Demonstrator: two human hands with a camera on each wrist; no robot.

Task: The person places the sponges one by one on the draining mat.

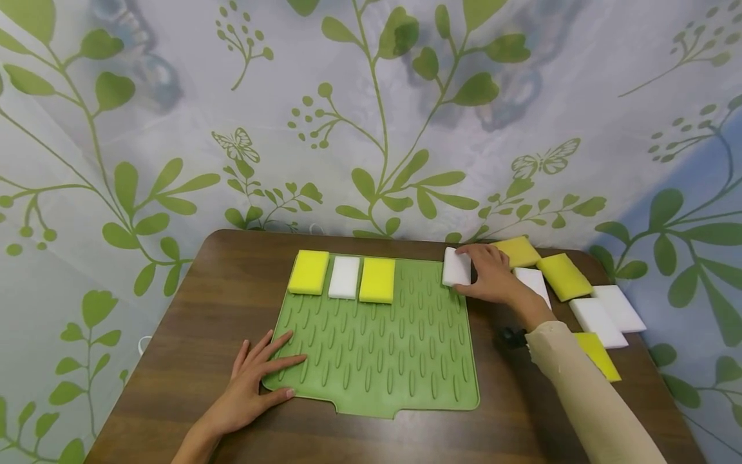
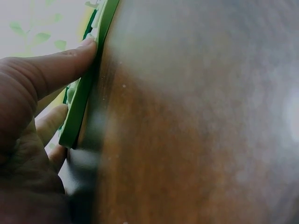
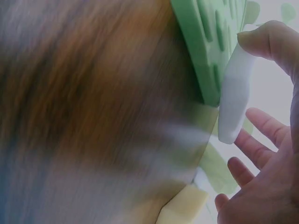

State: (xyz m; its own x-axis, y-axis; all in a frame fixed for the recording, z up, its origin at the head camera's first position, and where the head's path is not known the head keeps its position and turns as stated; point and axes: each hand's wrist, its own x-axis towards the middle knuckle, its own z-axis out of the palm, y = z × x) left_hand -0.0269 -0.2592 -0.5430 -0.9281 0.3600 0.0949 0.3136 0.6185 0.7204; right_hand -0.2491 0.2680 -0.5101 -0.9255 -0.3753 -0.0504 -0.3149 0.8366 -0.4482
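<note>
My right hand [image 1: 489, 272] pinches a white sponge block [image 1: 456, 267] between thumb and fingertips, at the far right corner of the green ridged mat [image 1: 377, 361]. In the right wrist view the white block [image 3: 236, 91] appears edge-on beside the mat's edge, the thumb at one end and fingertips at the other. Along the mat's far edge, from the left, lie a yellow sponge [image 1: 309, 272], a white sponge [image 1: 344, 277] and another yellow sponge [image 1: 377, 280]. My left hand [image 1: 249, 383] rests with spread fingers on the mat's near left corner.
Right of the mat lie several loose sponges, among them a yellow one [image 1: 564, 277], a white one [image 1: 598, 322] and a yellow one [image 1: 599, 357] by the right forearm. A leaf-patterned curtain [image 1: 377, 129] hangs behind the brown wooden table [image 1: 174, 361].
</note>
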